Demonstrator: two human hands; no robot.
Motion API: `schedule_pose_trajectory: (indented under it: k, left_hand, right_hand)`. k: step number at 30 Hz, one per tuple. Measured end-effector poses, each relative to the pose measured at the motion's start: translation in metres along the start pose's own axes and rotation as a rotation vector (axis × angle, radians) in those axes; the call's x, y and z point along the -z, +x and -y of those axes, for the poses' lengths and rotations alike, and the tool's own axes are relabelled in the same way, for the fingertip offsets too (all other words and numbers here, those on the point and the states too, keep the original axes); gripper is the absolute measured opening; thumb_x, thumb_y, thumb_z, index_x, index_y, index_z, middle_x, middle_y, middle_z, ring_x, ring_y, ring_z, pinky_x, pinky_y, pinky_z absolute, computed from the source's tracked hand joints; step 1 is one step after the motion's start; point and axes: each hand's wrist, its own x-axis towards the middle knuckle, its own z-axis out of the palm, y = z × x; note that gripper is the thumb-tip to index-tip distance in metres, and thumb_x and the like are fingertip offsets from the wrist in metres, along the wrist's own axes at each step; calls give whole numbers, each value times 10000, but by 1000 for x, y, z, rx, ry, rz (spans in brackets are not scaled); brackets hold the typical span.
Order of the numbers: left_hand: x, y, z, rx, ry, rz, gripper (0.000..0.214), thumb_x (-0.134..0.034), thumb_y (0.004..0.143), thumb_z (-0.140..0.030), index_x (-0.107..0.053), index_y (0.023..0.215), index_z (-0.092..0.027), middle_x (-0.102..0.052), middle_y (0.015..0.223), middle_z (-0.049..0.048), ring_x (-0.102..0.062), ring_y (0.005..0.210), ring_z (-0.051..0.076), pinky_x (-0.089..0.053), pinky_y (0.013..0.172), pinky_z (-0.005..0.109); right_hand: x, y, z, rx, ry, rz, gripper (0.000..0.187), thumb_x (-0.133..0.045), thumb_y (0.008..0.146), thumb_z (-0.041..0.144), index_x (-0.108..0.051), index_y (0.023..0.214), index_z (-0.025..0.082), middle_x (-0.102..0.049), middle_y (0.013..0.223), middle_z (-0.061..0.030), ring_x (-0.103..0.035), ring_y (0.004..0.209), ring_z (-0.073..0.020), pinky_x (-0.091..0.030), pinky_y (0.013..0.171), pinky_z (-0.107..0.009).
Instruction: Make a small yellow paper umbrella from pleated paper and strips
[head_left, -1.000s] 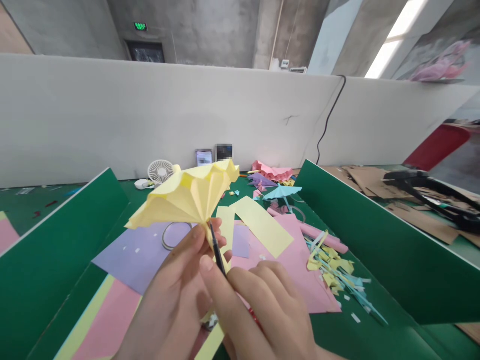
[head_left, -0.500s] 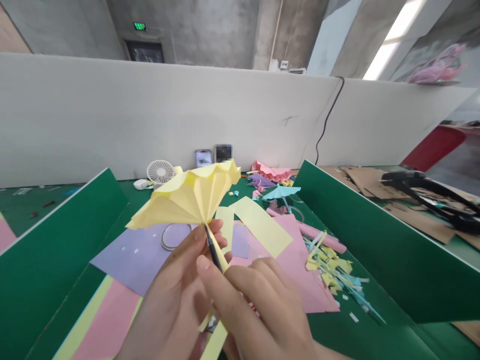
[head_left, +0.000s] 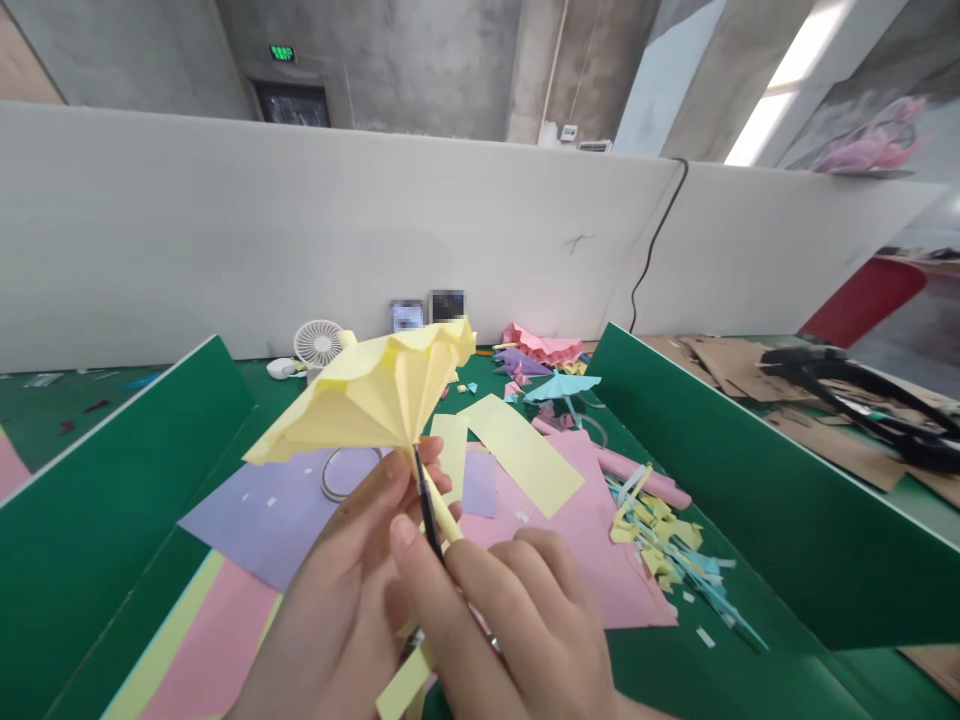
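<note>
A pleated yellow paper umbrella (head_left: 367,395) is held up in front of me, its canopy tilted down to the left. My left hand (head_left: 352,590) pinches its rolled yellow paper stick (head_left: 441,505) just below the canopy. In my right hand (head_left: 517,620) is a slim black pointed tool (head_left: 426,500), perhaps tweezers. Its tip touches the place where canopy and stick meet. A narrow yellow paper strip (head_left: 405,685) hangs below my hands, its upper end hidden by my fingers.
Purple paper (head_left: 251,515) with a metal ring (head_left: 334,475) on it lies left. Pink paper (head_left: 570,560) and yellow pieces (head_left: 529,455) lie right, beside paper scraps (head_left: 664,530). A blue paper umbrella (head_left: 562,386) stands behind. Green side boards (head_left: 720,480) flank the work area; a small fan (head_left: 319,345) stands back left.
The umbrella's canopy has tipped slightly down and to the left. My right hand and the tool have shifted a little; the loose yellow strip now hangs further left.
</note>
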Motion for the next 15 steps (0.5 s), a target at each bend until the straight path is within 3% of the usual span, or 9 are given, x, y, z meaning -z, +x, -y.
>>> schedule_pose_trajectory:
  k: [7,15]
  left_hand:
    - [7,4,1,65,-117,40,133,-549,810,-216,-677,838,-189,-699,738,-11,-668,693,105,-533,687,182]
    - [6,5,0,-8,-58,107,153,-521,830,-195,-672,853,-182,-693,746,-1,-657,740,103,-525,718,186]
  right_hand:
    - [0,3,1,22,23,6,264,-388,844,81,-635,928,122,-571,596,-26,-426,477,-122,-311,456,-294]
    - [3,5,0,-50,171,69,282,-333,894,104,-607,964,109,-575,550,-19,-417,445,-110,-278,434,-279]
